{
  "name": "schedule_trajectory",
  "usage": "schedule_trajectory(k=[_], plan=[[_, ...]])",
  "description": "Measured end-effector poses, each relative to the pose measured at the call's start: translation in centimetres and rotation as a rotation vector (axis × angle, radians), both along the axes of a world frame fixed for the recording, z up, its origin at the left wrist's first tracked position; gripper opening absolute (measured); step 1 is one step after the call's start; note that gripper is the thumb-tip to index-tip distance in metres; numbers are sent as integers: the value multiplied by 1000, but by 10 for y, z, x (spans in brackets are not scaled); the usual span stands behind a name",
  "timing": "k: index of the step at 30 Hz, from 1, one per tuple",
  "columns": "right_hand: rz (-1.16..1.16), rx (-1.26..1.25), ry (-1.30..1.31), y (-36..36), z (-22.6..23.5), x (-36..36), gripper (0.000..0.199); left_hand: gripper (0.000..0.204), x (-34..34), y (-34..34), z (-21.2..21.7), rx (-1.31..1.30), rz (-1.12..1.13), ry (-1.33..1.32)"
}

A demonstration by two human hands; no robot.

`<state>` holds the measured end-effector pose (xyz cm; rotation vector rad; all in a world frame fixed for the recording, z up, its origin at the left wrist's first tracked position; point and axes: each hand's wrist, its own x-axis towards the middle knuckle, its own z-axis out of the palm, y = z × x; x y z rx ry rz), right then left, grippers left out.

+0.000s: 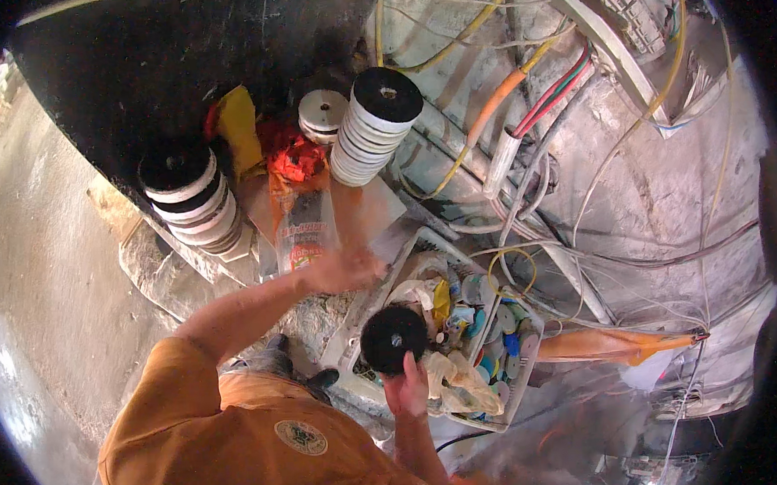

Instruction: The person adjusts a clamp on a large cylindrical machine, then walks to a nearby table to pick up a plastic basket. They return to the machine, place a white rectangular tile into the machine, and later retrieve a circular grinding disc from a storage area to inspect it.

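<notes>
My right hand (405,389) grips a round black pad (382,331) with a small centre hole, held by its lower edge over the white crate. My left hand (346,267) is in motion beside the crate's far left edge, fingers stretched out and blurred, holding nothing I can see. Beyond it lies a clear printed plastic bag (307,222) with a crumpled red top. To the right of the bag rises a tall stack of white discs (368,147) topped by a black face. Another stack of black and white discs (201,213) stands at the left.
The white crate (526,385) holds several coloured discs, crumpled plastic and small packets. A short white disc stack (322,114) and a yellow sheet (238,127) sit against a dark panel (177,69). Cables and a pipe (575,285) run along the rough wall at the right.
</notes>
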<state>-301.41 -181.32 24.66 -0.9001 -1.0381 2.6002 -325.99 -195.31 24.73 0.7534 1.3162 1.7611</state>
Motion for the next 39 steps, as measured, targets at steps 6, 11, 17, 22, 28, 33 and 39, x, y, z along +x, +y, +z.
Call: schedule_trajectory(k=[6, 11, 17, 22, 28, 33, 39], plan=[[-245, 40, -193, 2, -14, 96, 39, 51, -191, 9, -42, -573, 1021, 449], [114, 883, -499, 11, -82, 199, 52, 62, -303, 3, -119, -930, 936, 860], [257, 1784, -450, -14, -57, 207, 40, 78, -332, 9, -122, -1062, 619, 974], [-81, 859, -543, -25, -42, 194, 43, 85, -328, 5, -105, -1102, 666, 1034], [-116, 595, -504, -3, -70, 208, 38, 81, -290, 11, -25, -1013, 684, 894], [-197, 70, -365, -1, -43, 159, 37, 75, -244, -9, -25, -893, 1135, 831], [-169, 71, -287, 2, -40, 133, 32, 54, -119, -40, -38, -20, 916, 130]])
